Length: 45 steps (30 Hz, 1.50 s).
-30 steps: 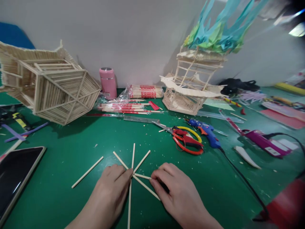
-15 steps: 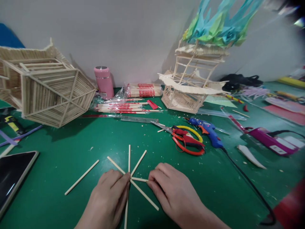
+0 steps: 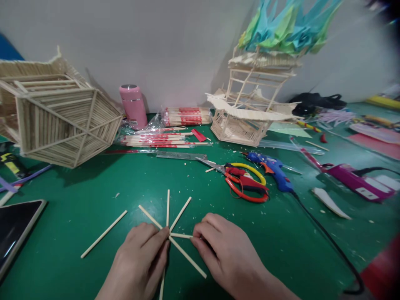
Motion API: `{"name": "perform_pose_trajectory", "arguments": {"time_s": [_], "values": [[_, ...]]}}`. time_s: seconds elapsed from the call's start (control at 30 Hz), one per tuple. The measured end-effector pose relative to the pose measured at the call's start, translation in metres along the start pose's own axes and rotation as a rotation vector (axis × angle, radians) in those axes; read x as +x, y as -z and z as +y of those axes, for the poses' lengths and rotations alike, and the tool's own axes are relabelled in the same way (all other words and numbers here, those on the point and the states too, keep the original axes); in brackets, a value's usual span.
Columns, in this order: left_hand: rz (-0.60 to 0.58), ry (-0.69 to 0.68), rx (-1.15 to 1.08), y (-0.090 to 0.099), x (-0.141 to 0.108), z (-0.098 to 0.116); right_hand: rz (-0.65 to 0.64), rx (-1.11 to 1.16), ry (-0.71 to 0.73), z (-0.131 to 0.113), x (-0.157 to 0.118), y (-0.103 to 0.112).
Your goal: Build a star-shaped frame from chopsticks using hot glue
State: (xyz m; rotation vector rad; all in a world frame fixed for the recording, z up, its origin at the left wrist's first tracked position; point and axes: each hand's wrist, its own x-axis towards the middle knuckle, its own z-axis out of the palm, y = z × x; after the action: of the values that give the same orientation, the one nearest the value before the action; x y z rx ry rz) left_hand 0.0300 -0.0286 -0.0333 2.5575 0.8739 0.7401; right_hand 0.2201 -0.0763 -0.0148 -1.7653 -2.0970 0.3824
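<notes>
Several thin wooden sticks lie on the green tabletop like spokes, meeting at one centre. Closed fingertips of my left hand (image 3: pixel 140 254) press at that centre, pinching stick ends there; which stick they grip is partly hidden. My right hand (image 3: pixel 225 250) pinches the outer end of a short wooden stick (image 3: pixel 181 236) that points right from the centre. Other spokes are an upright stick (image 3: pixel 168 208), an upper-right stick (image 3: pixel 181 213) and a lower-right stick (image 3: pixel 189 258). One loose stick (image 3: pixel 104 234) lies apart, left of my left hand.
Scissors (image 3: pixel 239 179) and a blue glue gun (image 3: pixel 271 168) with a trailing cord lie ahead on the right. Stick-built models (image 3: pixel 67 125) (image 3: pixel 240 125) stand behind, with a pink bottle (image 3: pixel 133 108) and packed sticks (image 3: pixel 187 116). A tablet (image 3: pixel 18 233) is at left.
Both hands hold nearly the same pose on the sticks. The whole view has shifted slightly, with the things at left sitting a little further left.
</notes>
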Motion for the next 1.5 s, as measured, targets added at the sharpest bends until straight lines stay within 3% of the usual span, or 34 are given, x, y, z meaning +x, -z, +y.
{"name": "perform_pose_trajectory", "arguments": {"time_s": [0.37,0.57,0.73,1.0,1.5], "values": [[-0.026,0.029,-0.020,0.001,0.001,0.001,0.023,0.031,0.003,-0.002,0.000,-0.002],[0.003,0.033,-0.038,0.003,0.001,0.001,0.151,0.086,0.060,-0.008,-0.007,-0.004],[0.051,-0.006,-0.022,0.002,0.001,0.000,0.168,0.009,0.112,-0.013,-0.010,-0.011],[-0.051,0.006,-0.022,0.000,-0.004,-0.003,0.216,-0.115,0.138,-0.016,-0.008,-0.019],[-0.045,0.003,-0.020,0.002,-0.002,-0.002,0.248,-0.133,0.148,-0.017,-0.006,-0.022]]}}
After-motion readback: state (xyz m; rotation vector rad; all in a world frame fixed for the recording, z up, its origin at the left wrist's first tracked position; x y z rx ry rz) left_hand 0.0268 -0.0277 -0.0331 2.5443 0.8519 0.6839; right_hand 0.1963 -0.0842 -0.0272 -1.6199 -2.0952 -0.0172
